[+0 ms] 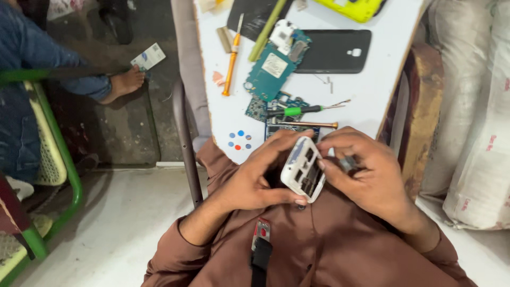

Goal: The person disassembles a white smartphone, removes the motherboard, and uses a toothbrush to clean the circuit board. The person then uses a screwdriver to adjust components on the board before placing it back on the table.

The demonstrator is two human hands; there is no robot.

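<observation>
Both my hands hold a white plastic phone frame (303,170) close to my chest, just below the near edge of the white table (366,90). My left hand (255,178) grips it from the left, thumb under its lower corner and fingers over the top. My right hand (364,170) pinches its right side, and a small grey part (348,163) shows between those fingers. Past my hands on the table lie teal circuit boards (273,69), a green-handled screwdriver (297,110) and a thin metal-tipped tool (305,125).
Farther back lie a black phone back cover (334,50), an orange-handled screwdriver (231,64), a yellow-green stick (268,29), a yellow case (353,8) and small coloured dots (239,140). White sacks (478,122) stand at the right. A seated person's bare foot (125,82) and a green chair (53,143) are at the left.
</observation>
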